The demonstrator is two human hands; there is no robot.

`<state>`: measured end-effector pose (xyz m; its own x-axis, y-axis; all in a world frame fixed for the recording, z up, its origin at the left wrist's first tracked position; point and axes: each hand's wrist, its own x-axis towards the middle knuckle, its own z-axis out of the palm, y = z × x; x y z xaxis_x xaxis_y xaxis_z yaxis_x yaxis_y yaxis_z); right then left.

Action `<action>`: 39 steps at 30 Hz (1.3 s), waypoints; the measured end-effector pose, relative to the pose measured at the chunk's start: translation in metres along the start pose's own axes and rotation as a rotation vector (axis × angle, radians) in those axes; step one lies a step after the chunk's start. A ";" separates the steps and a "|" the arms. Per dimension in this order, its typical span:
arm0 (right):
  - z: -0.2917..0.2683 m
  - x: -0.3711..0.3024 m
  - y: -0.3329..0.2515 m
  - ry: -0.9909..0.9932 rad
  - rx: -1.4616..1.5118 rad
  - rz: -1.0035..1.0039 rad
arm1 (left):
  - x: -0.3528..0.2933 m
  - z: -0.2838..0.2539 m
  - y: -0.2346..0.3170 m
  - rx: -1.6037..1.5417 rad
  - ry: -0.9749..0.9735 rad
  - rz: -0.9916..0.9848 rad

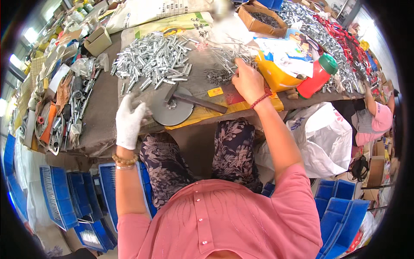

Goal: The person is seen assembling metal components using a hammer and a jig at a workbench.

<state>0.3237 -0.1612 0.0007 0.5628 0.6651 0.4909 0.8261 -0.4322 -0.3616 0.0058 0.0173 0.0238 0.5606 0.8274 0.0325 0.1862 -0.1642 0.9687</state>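
Note:
My left hand (130, 123), in a white glove, is beside the left edge of a round grey metal plate (183, 114); its fingers look apart, the tips blurred. A hammer (198, 102) lies across the plate, its head near small metal bits. My bare right hand (249, 83) has its fingers drawn together beside thin metal rods (226, 58) and a pile of small dark pins (217, 77). What its fingertips hold, if anything, is hidden. Behind the plate spreads a heap of short silvery metal tubes (151, 58).
A yellow container (276, 75) and a red bottle with a green cap (317, 77) stand right of my right hand. A small yellow box (214, 92) lies before the pins. Farther back is a cardboard box of dark parts (262, 19). Blue bins (58, 196) flank me; another person (373, 116) sits at right.

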 end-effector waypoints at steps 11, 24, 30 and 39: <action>-0.026 -0.024 -0.065 -0.179 0.418 -0.249 | -0.029 0.017 -0.012 0.479 -0.013 0.492; 0.008 -0.047 -0.113 -0.203 0.225 -0.678 | -0.026 0.014 -0.018 0.593 -0.049 0.492; 0.009 -0.045 -0.114 -0.190 0.241 -0.728 | -0.025 0.012 -0.024 0.534 -0.059 0.463; 0.018 -0.042 -0.117 -0.198 0.283 -0.769 | -0.025 0.015 -0.023 0.512 -0.079 0.460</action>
<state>0.2031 -0.1274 0.0077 -0.1911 0.8178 0.5429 0.9241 0.3363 -0.1813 -0.0006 -0.0072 -0.0029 0.7271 0.5749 0.3752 0.2625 -0.7378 0.6219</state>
